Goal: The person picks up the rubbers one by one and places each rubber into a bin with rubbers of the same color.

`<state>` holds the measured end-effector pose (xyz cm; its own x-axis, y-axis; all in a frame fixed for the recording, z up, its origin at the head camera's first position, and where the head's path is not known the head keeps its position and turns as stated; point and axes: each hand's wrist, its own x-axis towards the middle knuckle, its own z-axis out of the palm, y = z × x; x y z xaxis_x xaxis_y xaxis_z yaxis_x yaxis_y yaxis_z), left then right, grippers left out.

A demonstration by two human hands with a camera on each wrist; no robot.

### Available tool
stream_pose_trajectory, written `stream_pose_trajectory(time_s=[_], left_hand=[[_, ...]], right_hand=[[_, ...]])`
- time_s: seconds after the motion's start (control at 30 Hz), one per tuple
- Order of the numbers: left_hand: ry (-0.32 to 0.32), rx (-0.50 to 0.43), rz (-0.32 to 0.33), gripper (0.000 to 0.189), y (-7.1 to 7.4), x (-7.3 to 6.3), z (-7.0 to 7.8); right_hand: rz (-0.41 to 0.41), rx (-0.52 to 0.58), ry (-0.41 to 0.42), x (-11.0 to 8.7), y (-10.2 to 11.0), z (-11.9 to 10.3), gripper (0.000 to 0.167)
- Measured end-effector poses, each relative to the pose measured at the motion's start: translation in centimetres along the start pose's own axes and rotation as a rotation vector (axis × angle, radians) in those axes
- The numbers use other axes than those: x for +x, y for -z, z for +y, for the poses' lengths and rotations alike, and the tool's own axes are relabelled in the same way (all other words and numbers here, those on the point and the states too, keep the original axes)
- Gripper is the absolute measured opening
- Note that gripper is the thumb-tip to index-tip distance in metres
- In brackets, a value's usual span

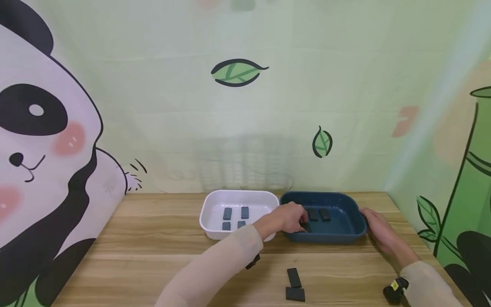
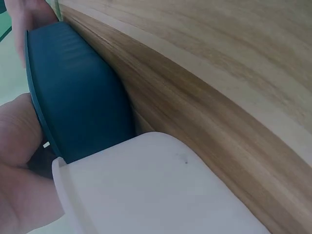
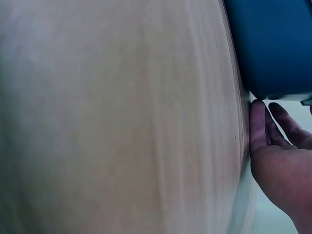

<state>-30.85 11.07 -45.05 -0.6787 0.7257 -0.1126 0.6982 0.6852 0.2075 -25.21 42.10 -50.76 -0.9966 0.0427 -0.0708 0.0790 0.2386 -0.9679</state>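
Note:
My left hand (image 1: 291, 216) reaches over the near-left rim of the dark blue basin (image 1: 345, 238), its fingers bent down inside. Between thumb and fingers, mostly hidden, a dark rectangular tile (image 2: 43, 161) shows in the left wrist view. Two more dark tiles (image 1: 324, 214) lie on the basin floor beside the fingertips. At the basin's right end, my right hand (image 1: 379, 228) rests its extended fingers against the outer wall. The right wrist view has those fingers (image 3: 258, 122) right at the basin's lower edge.
Against the blue basin's left side stands a white basin (image 1: 215, 234) with several grey tiles (image 1: 245, 212) inside. Two black tiles (image 1: 294, 278) lie on the wooden table (image 1: 153, 247) in front. Behind the table hangs a printed cloth (image 1: 161, 85).

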Motion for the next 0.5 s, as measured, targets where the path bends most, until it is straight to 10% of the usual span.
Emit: stream_pose_trajectory(time_s=[0.5], left_hand=[[0.086, 0.034, 0.018, 0.028, -0.62, 0.16, 0.39]], right_hand=[[-0.006, -0.019, -0.009, 0.18, -0.06, 0.18, 0.047]])
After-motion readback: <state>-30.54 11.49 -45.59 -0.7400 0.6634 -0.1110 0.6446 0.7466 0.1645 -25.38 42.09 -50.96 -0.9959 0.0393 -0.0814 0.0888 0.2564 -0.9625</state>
